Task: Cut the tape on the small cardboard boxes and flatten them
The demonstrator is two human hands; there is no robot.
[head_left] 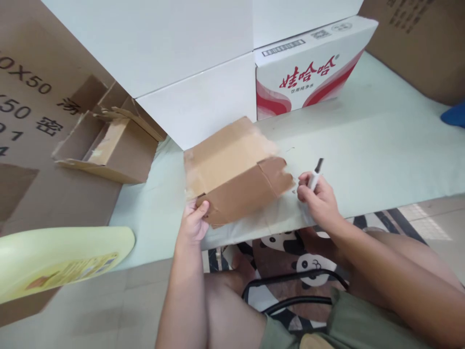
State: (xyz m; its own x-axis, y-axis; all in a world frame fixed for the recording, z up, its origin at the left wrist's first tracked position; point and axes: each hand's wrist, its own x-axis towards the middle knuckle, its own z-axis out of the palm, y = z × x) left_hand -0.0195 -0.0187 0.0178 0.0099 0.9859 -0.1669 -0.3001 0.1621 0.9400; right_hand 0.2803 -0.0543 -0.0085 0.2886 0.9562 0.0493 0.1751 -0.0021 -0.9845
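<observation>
Head view, looking down: my left hand point(194, 223) is closed on the near left corner of a small brown cardboard box point(232, 172), thumb on the front face and fingers hidden beneath it. The box sits at the middle of the frame on the pale green table point(381, 145), close to its near edge, with tape across its shut top flaps. My right hand point(319, 198) is just right of the box, fingers curled tight around a slim white tool point(315, 177) whose dark tip points up and away; whether it is a pen or a cutter I cannot tell. Behind the small box stands a large white box point(174, 58), and to its right a white carton with red characters point(312, 68). At the left of the frame lies an open, torn brown carton point(109, 140). A yellow board point(61, 261) shows at the lower left.
</observation>
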